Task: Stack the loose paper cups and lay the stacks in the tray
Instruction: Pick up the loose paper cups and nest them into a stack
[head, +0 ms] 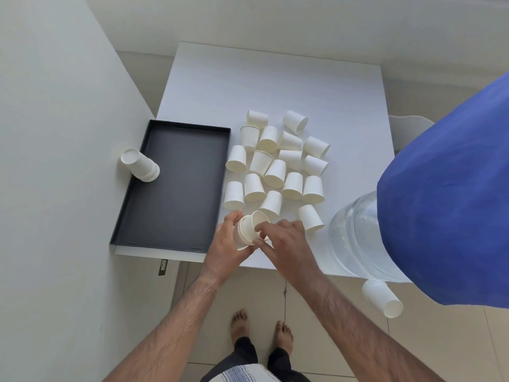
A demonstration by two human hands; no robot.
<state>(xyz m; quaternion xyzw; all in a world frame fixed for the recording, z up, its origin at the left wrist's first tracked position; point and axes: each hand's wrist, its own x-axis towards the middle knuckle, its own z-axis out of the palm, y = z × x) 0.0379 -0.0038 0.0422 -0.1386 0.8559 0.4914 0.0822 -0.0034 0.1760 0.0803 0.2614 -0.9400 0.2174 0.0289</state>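
Your left hand (225,244) has its grip clamped on a short nested stack (243,231), just right of the tray (176,244); your right hand (281,238) pinches the top cup. Seat it squarely. Loose cups (275,172) lie further right on the counter (275,86).

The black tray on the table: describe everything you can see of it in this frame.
The tray is a flat black rectangle with a low raised rim, matte and dark grey inside, and looks like metal or plastic. It lies on the left part of the white table, its long side running away from the person and its near end at the table's front edge. A short stack of cups lies on its side across the left rim. Otherwise the tray holds nothing, and neither hand touches it.
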